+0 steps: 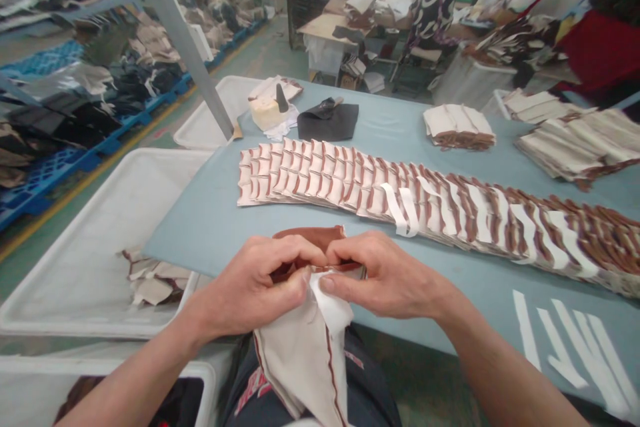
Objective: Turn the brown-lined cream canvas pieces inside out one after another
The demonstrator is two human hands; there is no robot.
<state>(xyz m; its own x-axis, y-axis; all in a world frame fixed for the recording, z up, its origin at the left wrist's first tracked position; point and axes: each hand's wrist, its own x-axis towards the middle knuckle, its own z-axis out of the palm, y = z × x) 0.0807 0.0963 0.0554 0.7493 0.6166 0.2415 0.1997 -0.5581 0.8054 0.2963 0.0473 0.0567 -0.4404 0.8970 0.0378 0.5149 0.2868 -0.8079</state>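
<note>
My left hand [267, 283] and my right hand [387, 273] meet at the near edge of the table, thumbs and fingertips pinched close together. Between them is a sewn beige-and-brown fabric piece [297, 347], brown inside and beige outside, which hangs down over my lap. A white strip [334, 307] lies against its upper edge, under my right thumb. My fingers hide part of that edge. Just beyond my hands, a long overlapping row of similar fabric pieces [320, 177] crosses the table, with several white strips laid over its right part.
Loose white strips [575, 333] lie on the blue table [200, 227] at the right. Farther back are a black cloth [327, 121], a yellowish block [267, 113] and stacked pieces [459, 125]. White bins [100, 227] stand at the left by a metal post [180, 33]. Someone sits in the background.
</note>
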